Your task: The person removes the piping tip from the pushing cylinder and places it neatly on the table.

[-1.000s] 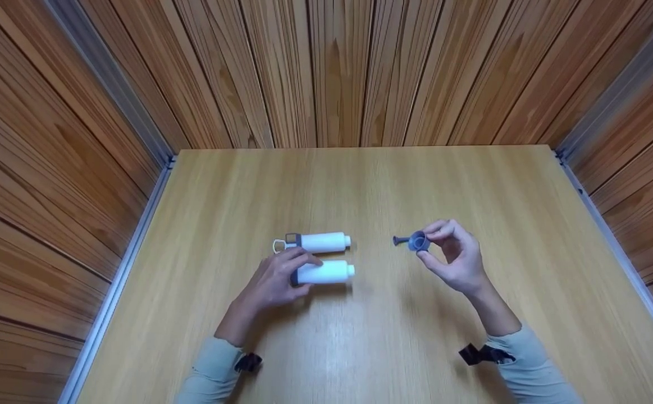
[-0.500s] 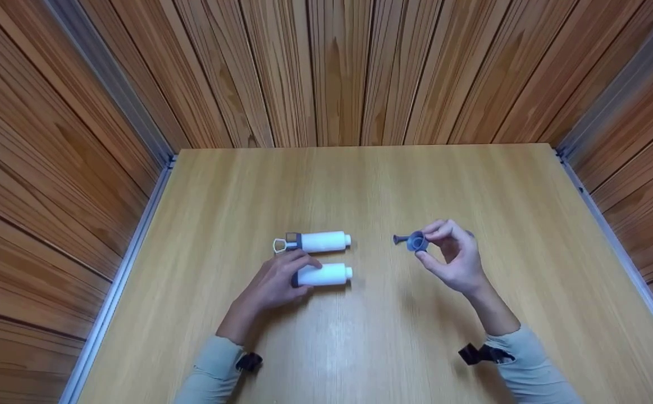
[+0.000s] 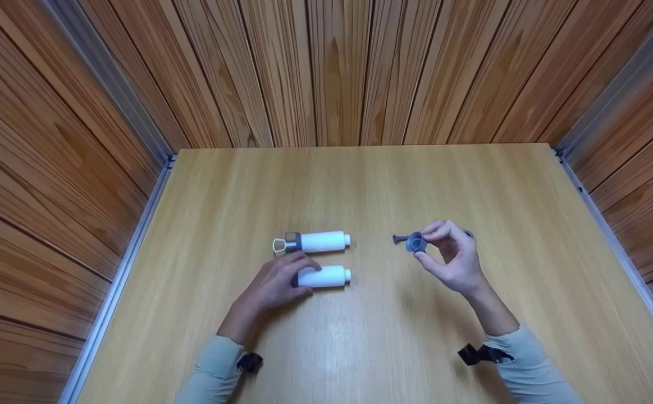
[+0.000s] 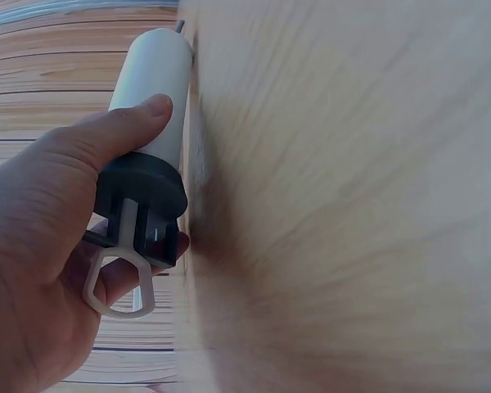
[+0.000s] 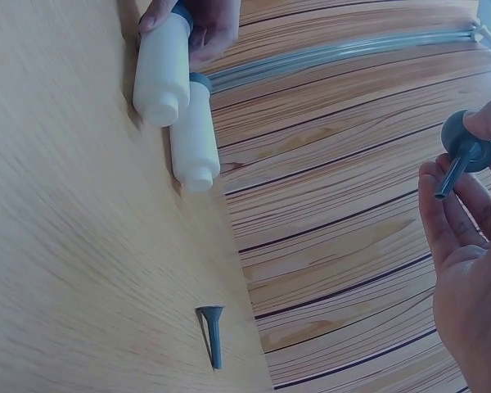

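Observation:
My left hand [image 3: 278, 280] grips the near white hand pump [image 3: 326, 276] around its dark collar end. In the left wrist view its looped pull handle [image 4: 139, 286] shows below the collar, and the thumb lies along the barrel. A second white pump [image 3: 323, 242] lies just beyond it, with its handle to the left. Between thumb and fingers my right hand [image 3: 455, 258] pinches a blue-grey cup [image 3: 416, 242], its hollow side facing the head camera. From the right wrist view, a narrow tube [image 5: 452, 176] sticks out of the cup's back.
A small dark flared nozzle [image 3: 399, 239] lies on the wooden table [image 3: 360, 348], left of the cup. Another dark thing [image 3: 469, 233] shows partly behind my right hand. Wood-panelled walls [image 3: 337, 73] enclose the table's back and sides.
My left hand has tipped and lowered the near pump slightly towards me, so the gap between the two pumps is wider. The cup in my right hand has shifted very slightly left.

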`<move>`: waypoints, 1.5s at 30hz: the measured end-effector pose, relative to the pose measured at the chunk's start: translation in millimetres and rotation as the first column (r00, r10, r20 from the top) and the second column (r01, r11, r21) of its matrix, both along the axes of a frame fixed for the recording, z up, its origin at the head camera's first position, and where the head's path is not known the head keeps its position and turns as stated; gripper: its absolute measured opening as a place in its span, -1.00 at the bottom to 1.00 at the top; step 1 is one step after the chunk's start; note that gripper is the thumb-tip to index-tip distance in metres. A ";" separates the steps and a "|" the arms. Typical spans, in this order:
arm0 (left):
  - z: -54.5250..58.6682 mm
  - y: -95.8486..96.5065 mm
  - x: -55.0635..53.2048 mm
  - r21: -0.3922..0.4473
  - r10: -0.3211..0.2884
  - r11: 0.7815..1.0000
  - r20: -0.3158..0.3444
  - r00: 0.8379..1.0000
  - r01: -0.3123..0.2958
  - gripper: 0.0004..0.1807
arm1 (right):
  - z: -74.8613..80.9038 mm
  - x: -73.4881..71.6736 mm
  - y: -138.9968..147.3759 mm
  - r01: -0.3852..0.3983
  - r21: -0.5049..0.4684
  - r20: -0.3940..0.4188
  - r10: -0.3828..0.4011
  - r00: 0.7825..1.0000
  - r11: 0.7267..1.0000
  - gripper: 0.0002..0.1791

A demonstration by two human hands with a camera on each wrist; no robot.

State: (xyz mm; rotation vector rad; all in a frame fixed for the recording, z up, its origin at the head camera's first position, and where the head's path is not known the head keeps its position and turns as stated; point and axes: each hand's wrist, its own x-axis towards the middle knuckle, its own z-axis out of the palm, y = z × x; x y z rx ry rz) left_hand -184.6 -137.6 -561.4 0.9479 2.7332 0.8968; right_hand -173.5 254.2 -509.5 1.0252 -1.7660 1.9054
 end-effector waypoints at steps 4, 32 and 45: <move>-1.5 0.0 -0.8 0.002 0.021 1.000 0.015 1.000 -0.021 -0.51 | 0.3 -1.5 -1.3 -0.014 -0.013 -0.015 0.014 1.000 1.000 -0.65; -0.6 -6.9 3.8 0.008 0.050 0.999 0.031 0.998 -0.050 -0.39 | -2.5 -2.3 -5.0 -0.006 0.017 0.000 0.006 1.000 1.000 -0.64; 13.3 -10.5 7.7 0.116 0.062 0.993 -0.261 0.963 -0.032 -0.46 | -0.4 -7.9 -4.9 -0.003 0.007 -0.019 0.003 1.000 1.000 -0.62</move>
